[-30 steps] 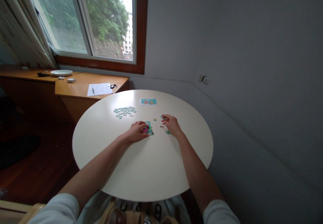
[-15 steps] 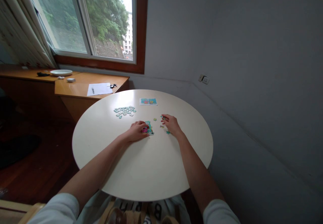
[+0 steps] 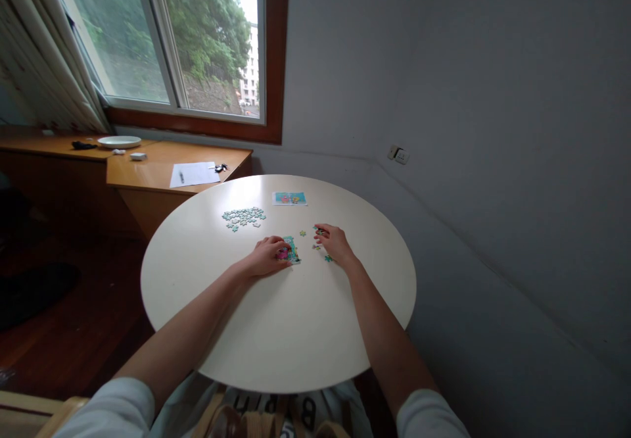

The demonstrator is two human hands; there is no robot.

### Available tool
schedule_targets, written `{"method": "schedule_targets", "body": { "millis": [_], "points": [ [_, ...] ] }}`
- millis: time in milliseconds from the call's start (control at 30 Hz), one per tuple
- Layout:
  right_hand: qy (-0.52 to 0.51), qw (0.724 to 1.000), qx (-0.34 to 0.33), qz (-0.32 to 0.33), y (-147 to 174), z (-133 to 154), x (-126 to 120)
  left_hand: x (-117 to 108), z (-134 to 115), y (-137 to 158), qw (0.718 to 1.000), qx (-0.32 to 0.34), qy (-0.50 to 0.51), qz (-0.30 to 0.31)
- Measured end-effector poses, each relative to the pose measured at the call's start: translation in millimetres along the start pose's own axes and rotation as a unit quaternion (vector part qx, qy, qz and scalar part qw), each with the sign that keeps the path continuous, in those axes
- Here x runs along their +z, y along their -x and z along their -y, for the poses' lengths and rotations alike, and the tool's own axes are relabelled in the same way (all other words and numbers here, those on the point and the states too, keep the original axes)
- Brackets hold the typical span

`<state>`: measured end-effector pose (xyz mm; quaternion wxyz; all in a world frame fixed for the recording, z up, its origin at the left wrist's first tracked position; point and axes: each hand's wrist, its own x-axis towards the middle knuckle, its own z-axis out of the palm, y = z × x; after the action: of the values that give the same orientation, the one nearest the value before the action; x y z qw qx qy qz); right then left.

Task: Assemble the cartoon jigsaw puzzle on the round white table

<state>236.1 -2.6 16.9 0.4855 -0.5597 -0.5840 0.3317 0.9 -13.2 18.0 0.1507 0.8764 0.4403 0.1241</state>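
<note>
A small joined patch of jigsaw puzzle [image 3: 290,247], green with some pink, lies flat on the round white table [image 3: 296,333]. My left hand [image 3: 269,256] holds it from the left, fingers curled over it and thumb along its near edge, hiding part of the picture. To the right, my right hand [image 3: 335,242] pinches a puzzle piece [image 3: 321,231] at its fingertips, low over the tabletop. Beneath and beside that hand are a few loose pieces [image 3: 328,258]. One yellowish puzzle piece [image 3: 302,233] lies by itself between the hands.
Farther left on the table is a spread of many pale-backed puzzle pieces [image 3: 244,217]. A picture card [image 3: 290,198] lies near the far edge. Beyond, a wooden desk [image 3: 148,175] carries a paper sheet [image 3: 195,174], keys [image 3: 221,168] and a white plate [image 3: 119,142].
</note>
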Motion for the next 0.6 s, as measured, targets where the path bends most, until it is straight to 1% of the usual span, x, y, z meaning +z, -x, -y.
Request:
{"method": "schedule_targets", "body": {
  "millis": [600],
  "points": [
    [0.006, 1.000, -0.002, 0.001, 1.4, 1.0, 1.0, 1.4, 2.0, -0.6, 1.000, 0.004, -0.006, -0.006]
  ]
}}
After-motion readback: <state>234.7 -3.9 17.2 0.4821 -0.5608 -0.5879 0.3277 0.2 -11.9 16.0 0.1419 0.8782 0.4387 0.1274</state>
